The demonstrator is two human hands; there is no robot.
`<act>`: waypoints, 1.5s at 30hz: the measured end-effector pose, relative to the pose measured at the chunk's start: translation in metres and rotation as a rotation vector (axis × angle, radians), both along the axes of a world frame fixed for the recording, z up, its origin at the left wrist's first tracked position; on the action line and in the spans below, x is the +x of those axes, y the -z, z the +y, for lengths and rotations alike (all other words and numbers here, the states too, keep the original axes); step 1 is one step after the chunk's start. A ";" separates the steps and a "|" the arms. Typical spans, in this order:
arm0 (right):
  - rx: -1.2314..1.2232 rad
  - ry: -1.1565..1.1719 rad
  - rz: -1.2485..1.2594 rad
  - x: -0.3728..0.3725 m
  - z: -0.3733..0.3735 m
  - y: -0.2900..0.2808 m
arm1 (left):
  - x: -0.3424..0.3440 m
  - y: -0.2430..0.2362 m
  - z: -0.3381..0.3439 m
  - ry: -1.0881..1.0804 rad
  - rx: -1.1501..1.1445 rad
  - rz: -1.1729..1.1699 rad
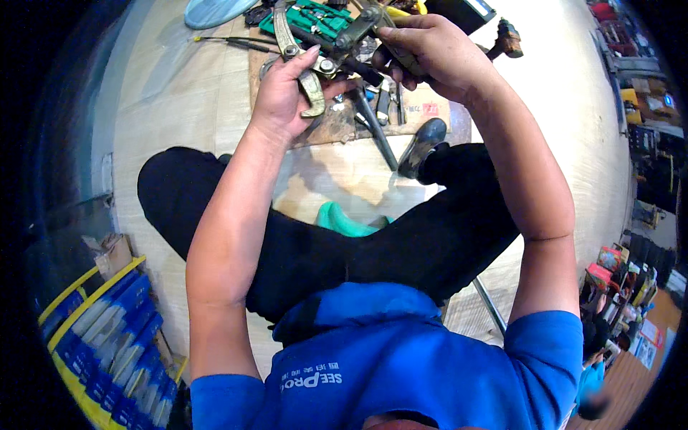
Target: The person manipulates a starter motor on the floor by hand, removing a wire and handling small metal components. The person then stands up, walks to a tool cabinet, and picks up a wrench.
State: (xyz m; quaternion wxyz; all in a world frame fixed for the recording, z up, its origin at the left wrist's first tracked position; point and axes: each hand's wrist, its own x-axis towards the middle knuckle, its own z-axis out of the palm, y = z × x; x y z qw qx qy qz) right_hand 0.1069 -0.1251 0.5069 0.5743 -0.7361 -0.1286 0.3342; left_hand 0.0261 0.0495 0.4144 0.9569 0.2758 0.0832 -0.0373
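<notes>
A brass-coloured metal puller (309, 90) with hooked jaws and bolted links is raised in front of me at the top of the view. My left hand (283, 97) grips it by one jaw, with the thumb near a bolt. My right hand (430, 54) is wrapped round the puller's other side, and a dark cylinder (365, 70) shows beside its fingers. Underneath, a long dark bar (380, 140), pliers (385, 100) and other small tools lie on cardboard (448, 125). A green toolset case (315, 18) sits behind the puller, and a brass-tipped fitting (507, 41) shows at the right.
My legs and a dark shoe (423, 143) are below the work, around a green curved object (342, 218). Yellow-edged racks with blue packs (115, 337) stand at lower left. Crowded shelves (645, 107) line the right, with another person (593, 380) at lower right.
</notes>
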 end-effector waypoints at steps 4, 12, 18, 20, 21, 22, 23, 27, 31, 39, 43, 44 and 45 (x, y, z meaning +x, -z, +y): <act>-0.300 -0.135 -0.138 -0.002 0.006 -0.014 | -0.013 0.006 0.016 -0.031 0.177 0.081; -0.183 -0.229 -0.814 0.006 0.037 0.027 | -0.039 0.003 0.050 -0.030 0.255 0.303; -0.077 -0.683 -0.880 0.008 0.037 0.038 | -0.041 0.013 0.059 -0.007 0.295 0.392; -0.045 -0.760 -0.873 0.015 0.038 0.041 | -0.041 0.013 0.062 0.025 0.297 0.373; -0.010 -0.758 -0.866 0.019 0.039 0.039 | -0.040 0.012 0.063 0.039 0.298 0.359; -0.058 -0.832 -0.726 0.027 0.041 0.034 | -0.039 0.012 0.064 0.039 0.286 0.346; -0.067 -0.836 -0.720 0.033 0.042 0.040 | -0.039 0.012 0.065 0.039 0.274 0.332; -0.062 -0.785 -0.786 0.033 0.041 0.039 | -0.036 0.009 0.062 0.062 0.241 0.279; -0.341 -0.714 -0.981 0.020 0.058 0.042 | -0.032 0.023 0.069 0.043 0.231 0.366; -0.518 -0.674 -1.015 0.024 0.058 0.032 | -0.022 0.029 0.064 0.067 0.154 0.395; -0.501 -0.740 -1.011 0.036 0.060 0.045 | -0.018 0.038 0.068 0.162 0.080 0.286; -0.481 -0.741 -1.002 0.037 0.061 0.049 | -0.017 0.040 0.070 0.171 0.084 0.290; -0.478 -0.761 -1.011 0.040 0.062 0.053 | -0.016 0.042 0.070 0.183 0.088 0.294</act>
